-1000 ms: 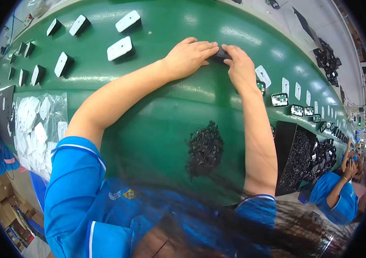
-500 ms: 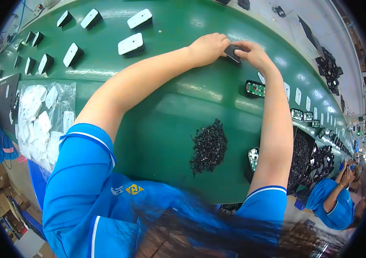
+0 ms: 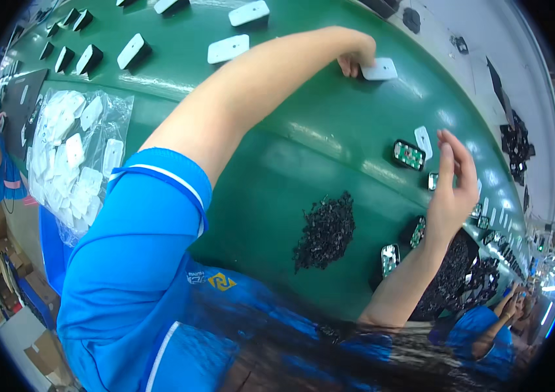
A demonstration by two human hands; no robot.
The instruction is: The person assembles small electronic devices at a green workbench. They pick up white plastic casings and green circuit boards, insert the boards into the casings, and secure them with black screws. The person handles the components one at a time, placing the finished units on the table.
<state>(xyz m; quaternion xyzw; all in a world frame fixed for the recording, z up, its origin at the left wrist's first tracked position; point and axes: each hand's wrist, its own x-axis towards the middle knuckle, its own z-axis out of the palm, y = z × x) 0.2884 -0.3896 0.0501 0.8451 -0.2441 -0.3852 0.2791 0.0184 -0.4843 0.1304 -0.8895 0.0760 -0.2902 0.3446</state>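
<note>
Left hand (image 3: 356, 55) stretched far across green bench (image 3: 277, 163), fingers curled onto edge of white cover (image 3: 380, 68) lying flat there. Right hand (image 3: 455, 186) raised above bench, open, fingers spread, holding nothing. Just beside right hand: dark case with green circuit board (image 3: 409, 155) and small white cover (image 3: 424, 141). Heap of small black parts (image 3: 325, 230) near front edge, between both forearms. Clear bag of white covers (image 3: 72, 163) at far left. More white covers (image 3: 228, 48) in rows beyond left forearm.
</note>
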